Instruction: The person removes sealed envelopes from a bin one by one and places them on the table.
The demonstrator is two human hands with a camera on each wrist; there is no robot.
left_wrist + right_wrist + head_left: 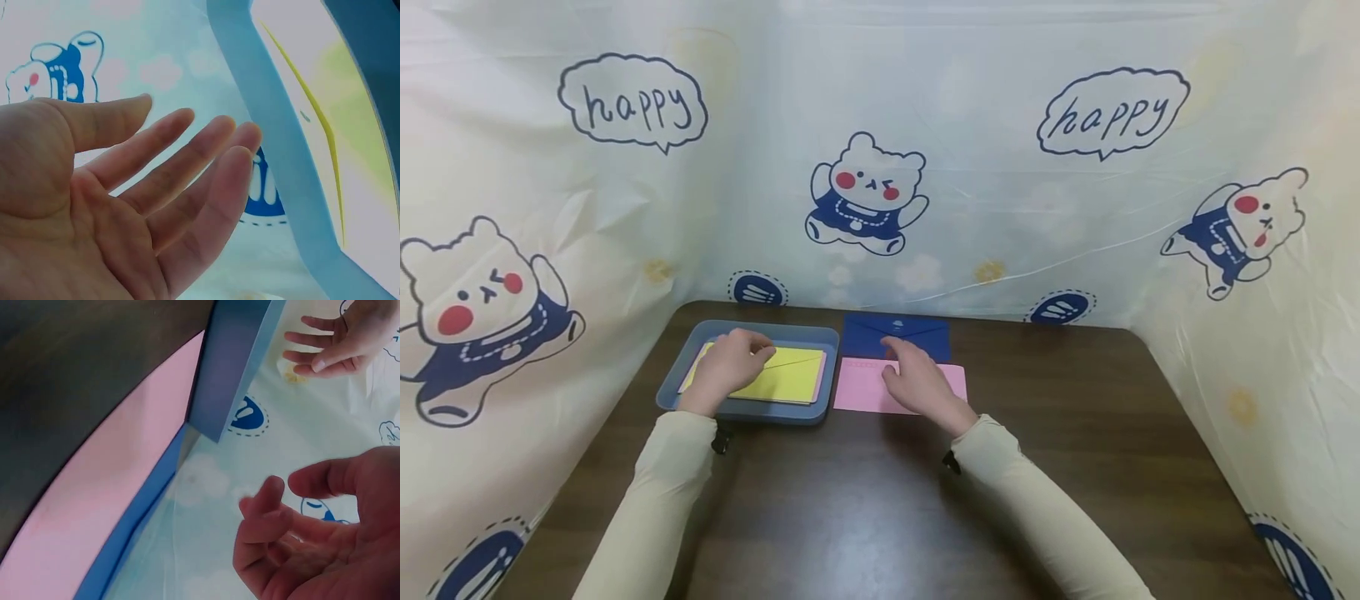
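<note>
My left hand (730,371) hovers over the blue-grey tray (775,413) with nothing in its grasp. In the left wrist view its fingers (194,169) are apart from the thumb and gently bent. A yellow envelope (786,379) lies in the tray on top of other envelopes, whose pink edge peeks out at the right. Above a pink envelope (861,387) is my right hand (921,383), also holding nothing. The right wrist view shows its fingers (269,531) loosely curled, thumb and index finger apart. Behind the pink one lies a dark blue envelope (865,333), flap visible, touching or slightly under it.
The dark wooden table (865,508) carries the tray at its back left, with the two loose envelopes directly to the right. A printed curtain (1000,225) with cartoon bears hangs behind and along both sides of the table.
</note>
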